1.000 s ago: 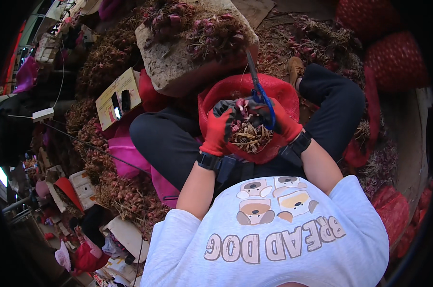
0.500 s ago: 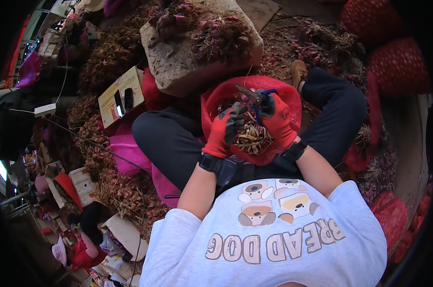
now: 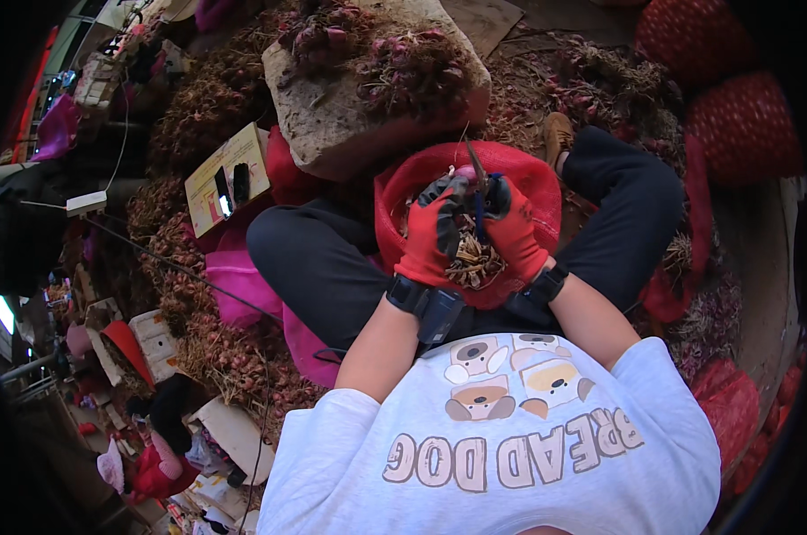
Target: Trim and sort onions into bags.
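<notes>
Both my hands wear red gloves with black palms and fingers, and they meet above an open red mesh bag (image 3: 546, 183) between my legs. My left hand (image 3: 432, 234) is closed around a small pinkish-purple shallot (image 3: 465, 172), which peeks out at its fingertips. My right hand (image 3: 513, 227) grips blue-handled shears (image 3: 476, 162), their blades pointing up beside the shallot. Whether the blades touch it I cannot tell. Dry, straw-coloured stem trimmings (image 3: 476, 263) lie inside the bag below my hands.
A pale block (image 3: 310, 134) beyond the bag carries bunches of shallots (image 3: 412, 71). Left of my knee, phones (image 3: 222, 189) lie on a yellowish box (image 3: 252, 160) beside a shallot heap (image 3: 216, 348). Full red mesh sacks (image 3: 744, 125) stand far right. Another person (image 3: 163, 459) sits lower left.
My left hand has moved up and right, closer to my right hand, and a shallot now shows at its fingertips. The shears have turned from pointing left to pointing up.
</notes>
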A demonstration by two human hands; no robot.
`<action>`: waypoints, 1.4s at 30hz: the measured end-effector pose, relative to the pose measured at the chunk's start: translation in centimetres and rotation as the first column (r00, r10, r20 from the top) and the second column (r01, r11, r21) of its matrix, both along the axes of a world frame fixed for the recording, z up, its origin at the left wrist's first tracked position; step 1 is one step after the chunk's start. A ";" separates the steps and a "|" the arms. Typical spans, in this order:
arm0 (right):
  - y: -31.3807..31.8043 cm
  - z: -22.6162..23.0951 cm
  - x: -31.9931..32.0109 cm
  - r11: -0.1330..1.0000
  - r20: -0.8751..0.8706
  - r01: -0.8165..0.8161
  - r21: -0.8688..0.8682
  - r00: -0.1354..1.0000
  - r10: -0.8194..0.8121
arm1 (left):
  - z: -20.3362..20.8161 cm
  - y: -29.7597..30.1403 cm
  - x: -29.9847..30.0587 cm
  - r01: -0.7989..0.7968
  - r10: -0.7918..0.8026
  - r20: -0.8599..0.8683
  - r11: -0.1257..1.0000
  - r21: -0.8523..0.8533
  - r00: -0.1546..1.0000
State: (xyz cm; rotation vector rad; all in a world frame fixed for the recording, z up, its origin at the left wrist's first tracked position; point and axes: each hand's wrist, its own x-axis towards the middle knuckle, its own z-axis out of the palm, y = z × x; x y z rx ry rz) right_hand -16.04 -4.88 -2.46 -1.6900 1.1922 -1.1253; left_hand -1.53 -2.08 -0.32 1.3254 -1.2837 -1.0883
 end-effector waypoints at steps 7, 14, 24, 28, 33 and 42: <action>0.2 1.1 0.0 0.995 0.078 -0.014 0.094 0.997 0.006 | -0.6 0.2 0.6 0.063 -0.047 0.086 0.980 -0.190 0.995; -0.2 2.1 -0.2 0.932 0.301 -0.225 0.282 0.944 0.137 | -0.6 -0.4 1.1 0.242 0.212 -0.852 0.901 0.360 0.479; -0.6 4.0 -1.2 0.747 0.607 -0.471 0.469 0.787 0.115 | 1.5 0.1 3.6 0.328 -0.085 -0.716 0.921 0.208 0.693; -0.7 3.4 -1.7 0.659 0.656 -0.570 0.491 0.740 0.152 | 1.0 -0.1 4.9 0.318 -0.110 -0.546 0.898 0.304 0.831; -1.3 2.4 -2.3 0.466 0.789 -0.750 0.470 0.593 0.158 | 1.6 -0.8 5.5 0.305 -0.165 -0.426 0.909 0.284 0.889; -0.9 4.5 -2.0 0.390 0.918 -0.832 0.395 0.375 -0.129 | 2.6 -1.0 3.5 -0.110 0.113 -0.036 0.991 0.069 0.993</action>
